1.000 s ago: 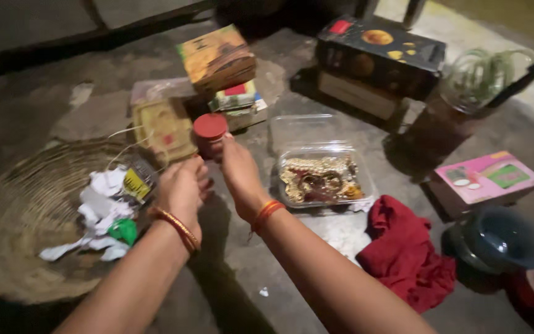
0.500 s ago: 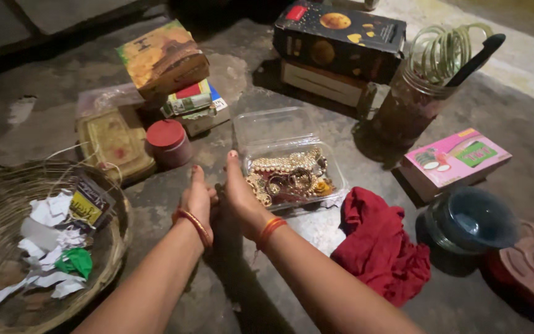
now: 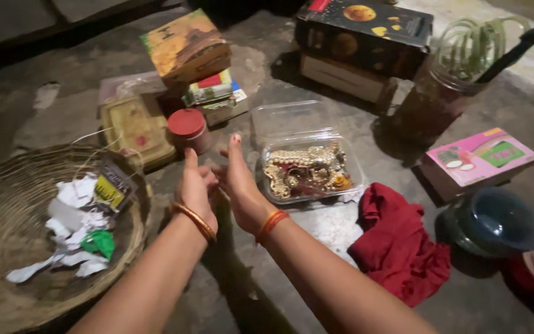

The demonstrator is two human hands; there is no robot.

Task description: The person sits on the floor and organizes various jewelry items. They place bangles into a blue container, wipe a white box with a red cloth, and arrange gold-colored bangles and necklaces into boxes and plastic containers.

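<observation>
The left hand (image 3: 196, 185) and the right hand (image 3: 239, 179) are raised side by side over the floor (image 3: 230, 278), fingers touching or nearly touching between them; both grips look empty, the right palm flat and open with its fingers pointing away, the left loosely curled with the thumb up, though whether something tiny is pinched where the fingers meet is too dim to tell. Each wrist wears a bangle. Just past the fingertips stands a small jar with a red lid (image 3: 188, 128), upright on the floor, apart from both hands. Right of the right hand lies a clear plastic box (image 3: 307, 167), its lid folded back, filled with gold-coloured jewellery whose single pieces blur into a tangle. Behind the jar lie a flat yellowish tray (image 3: 134, 127) and a stack of small cartons (image 3: 202, 68), the top one tilted. To the left a woven basket (image 3: 7, 204), cut off at the frame edge, holds torn white paper, a green scrap and a dark packet. A red cloth (image 3: 403, 244) is crumpled near the right forearm. Farther right sit a pink box (image 3: 480, 162), a dark bowl (image 3: 495, 222) and a reddish round thing cut off at the corner. At the back are a dark printed box (image 3: 366, 34) and a jar topped with pale green bangles (image 3: 452, 80).
</observation>
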